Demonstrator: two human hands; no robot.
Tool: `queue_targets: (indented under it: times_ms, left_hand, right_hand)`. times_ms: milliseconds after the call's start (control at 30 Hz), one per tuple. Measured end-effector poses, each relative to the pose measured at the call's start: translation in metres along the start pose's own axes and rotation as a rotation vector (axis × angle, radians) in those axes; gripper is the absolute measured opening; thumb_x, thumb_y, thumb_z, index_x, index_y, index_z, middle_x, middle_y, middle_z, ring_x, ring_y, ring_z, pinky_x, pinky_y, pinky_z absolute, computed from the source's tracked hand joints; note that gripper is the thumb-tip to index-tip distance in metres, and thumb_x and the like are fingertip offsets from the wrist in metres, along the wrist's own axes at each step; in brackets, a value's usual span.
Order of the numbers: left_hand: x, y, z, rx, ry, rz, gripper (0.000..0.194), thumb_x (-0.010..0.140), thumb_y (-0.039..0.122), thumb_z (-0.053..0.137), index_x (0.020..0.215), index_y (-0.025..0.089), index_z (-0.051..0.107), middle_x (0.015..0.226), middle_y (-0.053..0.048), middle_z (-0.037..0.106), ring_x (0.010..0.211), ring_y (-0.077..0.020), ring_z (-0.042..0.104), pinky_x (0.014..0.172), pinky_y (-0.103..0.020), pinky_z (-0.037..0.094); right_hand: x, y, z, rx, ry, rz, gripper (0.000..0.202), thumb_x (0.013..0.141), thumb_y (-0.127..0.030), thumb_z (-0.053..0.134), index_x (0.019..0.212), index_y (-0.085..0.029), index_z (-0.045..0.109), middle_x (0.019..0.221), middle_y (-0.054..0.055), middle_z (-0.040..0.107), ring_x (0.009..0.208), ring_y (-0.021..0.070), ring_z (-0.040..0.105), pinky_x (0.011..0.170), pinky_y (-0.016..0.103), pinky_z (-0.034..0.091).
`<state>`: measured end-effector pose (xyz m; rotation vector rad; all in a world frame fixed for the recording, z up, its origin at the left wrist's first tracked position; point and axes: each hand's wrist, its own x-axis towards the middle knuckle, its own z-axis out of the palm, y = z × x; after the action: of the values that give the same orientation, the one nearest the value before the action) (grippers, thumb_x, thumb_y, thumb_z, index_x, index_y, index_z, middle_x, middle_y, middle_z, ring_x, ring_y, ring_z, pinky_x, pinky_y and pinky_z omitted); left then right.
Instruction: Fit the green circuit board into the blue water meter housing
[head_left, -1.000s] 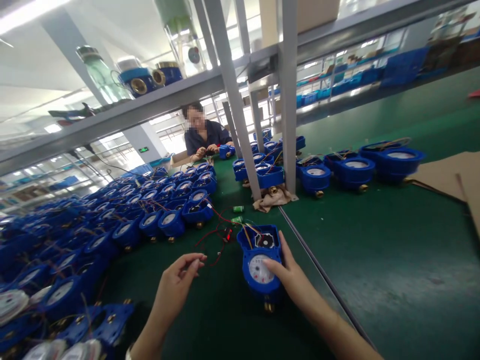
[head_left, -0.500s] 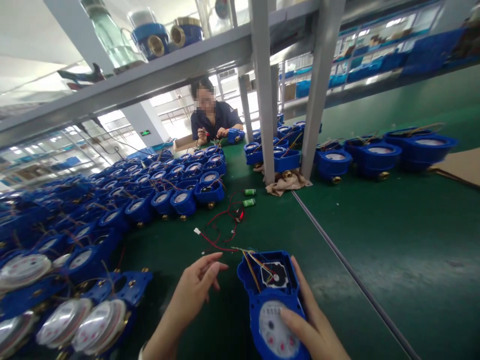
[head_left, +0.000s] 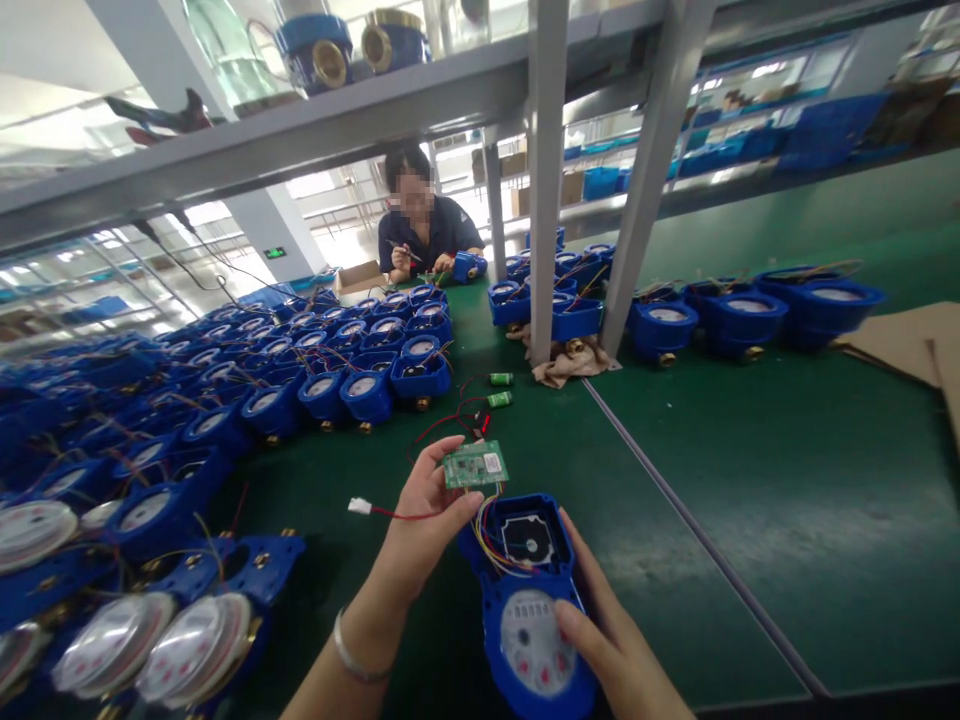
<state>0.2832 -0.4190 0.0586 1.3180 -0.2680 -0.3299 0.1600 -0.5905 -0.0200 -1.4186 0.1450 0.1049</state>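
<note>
Rows of blue meters (head_left: 262, 408) stood at the left on the green table (head_left: 330, 475). A white plug (head_left: 359, 506) stuck out beside the left hand (head_left: 431, 505), whose thumb and fingers pinched a green circuit board (head_left: 475, 464) by its left end. The board looked light, stiff and fragile, best taken by its edges. Thin, bendy wires (head_left: 484, 535) ran below it toward the open box of the nearest meter (head_left: 517, 600); they probably bore little pulling. That meter seemed hard, smooth and fairly heavy, suited to a grip round its sides. The right hand (head_left: 611, 640), partly open, curved round its right side, thumb at the dial (head_left: 534, 645). Farther right stood more meters (head_left: 742, 315).
</note>
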Motion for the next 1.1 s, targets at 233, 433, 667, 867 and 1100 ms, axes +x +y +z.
queue_targets:
  times_ms: [233, 433, 667, 867, 1100]
  left_hand:
    - [-0.016, 0.010, -0.001, 0.073, -0.118, 0.062, 0.065, 0.081, 0.017, 0.068, 0.137, 0.028, 0.036, 0.121, -0.004, 0.063, 0.108, -0.0189, 0.061, 0.096, -0.028, 0.048]
    - [-0.037, 0.009, 0.016, 0.642, -0.071, 0.332, 0.077, 0.088, 0.021, 0.057, 0.148, 0.042, 0.013, 0.151, 0.000, 0.036, 0.137, -0.0233, 0.037, 0.117, -0.043, 0.029]
    - [-0.059, 0.005, 0.031, 0.921, -0.180, 0.609, 0.108, 0.079, 0.009, 0.057, 0.146, 0.031, -0.024, 0.159, -0.009, 0.013, 0.145, -0.0318, 0.012, 0.114, -0.061, 0.025]
    - [-0.055, 0.023, 0.004, 0.756, 0.054, 0.430, 0.060, 0.086, 0.030, 0.065, 0.139, 0.041, 0.038, 0.143, 0.002, 0.048, 0.133, -0.0231, 0.042, 0.114, -0.043, 0.035]
    - [-0.033, 0.018, -0.005, 0.448, 0.012, 0.207, 0.046, 0.087, 0.036, 0.063, 0.131, 0.031, 0.050, 0.138, -0.001, 0.052, 0.124, -0.0193, 0.050, 0.102, -0.032, 0.046]
  right_hand:
    - [0.004, -0.041, -0.010, -0.359, 0.423, -0.332, 0.049, 0.088, -0.059, 0.053, 0.129, -0.034, 0.052, 0.140, 0.006, 0.045, 0.124, 0.0356, 0.044, 0.106, 0.064, 0.035]
    - [0.010, -0.106, 0.025, -0.493, 0.217, -0.508, 0.038, 0.089, -0.042, 0.061, 0.124, -0.028, 0.062, 0.126, 0.005, 0.059, 0.117, 0.0307, 0.053, 0.104, 0.051, 0.045]
    - [0.020, -0.112, 0.035, -0.125, 0.037, -0.356, 0.036, 0.096, -0.038, 0.056, 0.130, -0.025, 0.058, 0.119, 0.001, 0.064, 0.108, 0.0221, 0.060, 0.095, 0.035, 0.050]
    - [0.030, -0.106, 0.010, 0.206, -0.074, -0.149, 0.035, 0.091, -0.042, 0.063, 0.114, -0.016, 0.068, 0.103, 0.007, 0.069, 0.090, 0.0209, 0.066, 0.084, 0.033, 0.053]
    - [0.035, -0.107, 0.007, 0.239, -0.163, -0.081, 0.038, 0.087, -0.042, 0.067, 0.115, -0.016, 0.068, 0.101, 0.007, 0.069, 0.085, 0.0175, 0.066, 0.079, 0.028, 0.052]
